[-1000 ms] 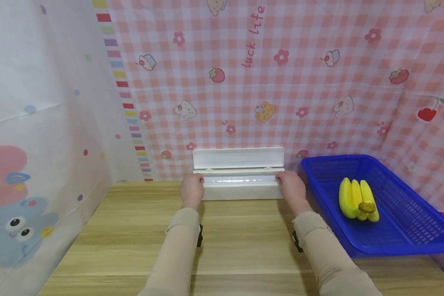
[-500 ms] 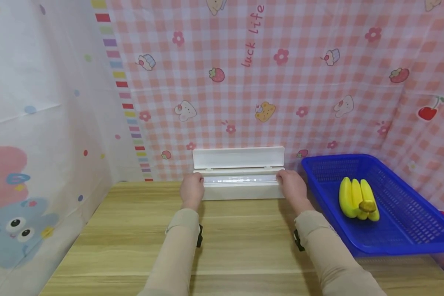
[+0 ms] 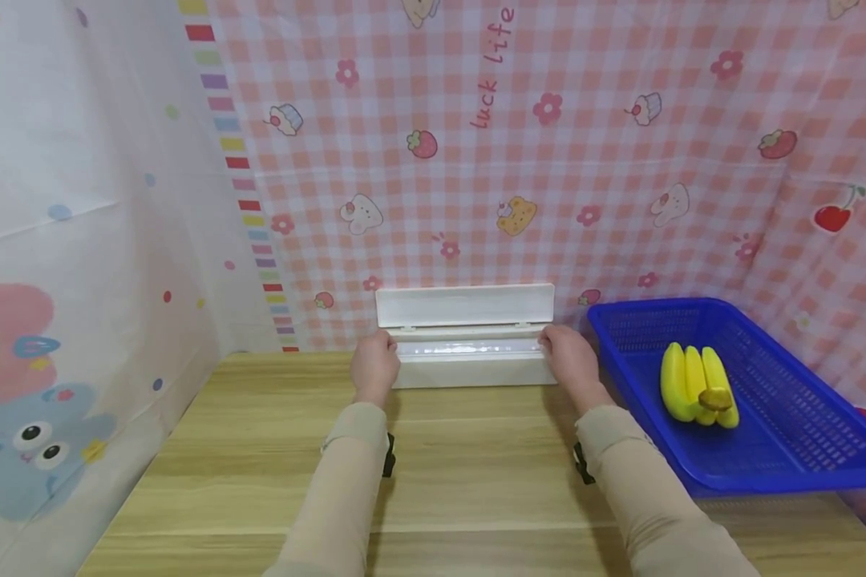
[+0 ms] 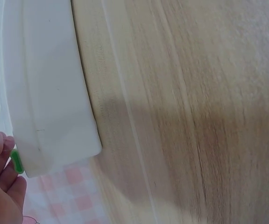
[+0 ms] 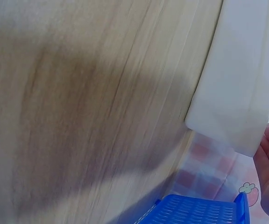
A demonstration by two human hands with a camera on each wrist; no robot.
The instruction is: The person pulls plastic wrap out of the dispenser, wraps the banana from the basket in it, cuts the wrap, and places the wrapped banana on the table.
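A long white cling film dispenser stands against the back wall, its hinged lid raised. Shiny clear cling film spans its trough. At the left end is my left hand, thumb and fingertip pinched together at the film's edge. My right hand does the same at the right end. A small green tab sits at the dispenser's end beside my left fingers. In the right wrist view, the right fingertips are by the corner of the dispenser. How much film they hold I cannot tell.
A blue plastic basket at the right holds a bunch of yellow bananas. A wood-grain table lies under both forearms. Pink checked cloth covers the back wall; a white printed cloth hangs at the left.
Both hands have risen slightly along the dispenser's ends, and the right hand has shifted a little to the right. Dispenser, lid and bananas stay in place.
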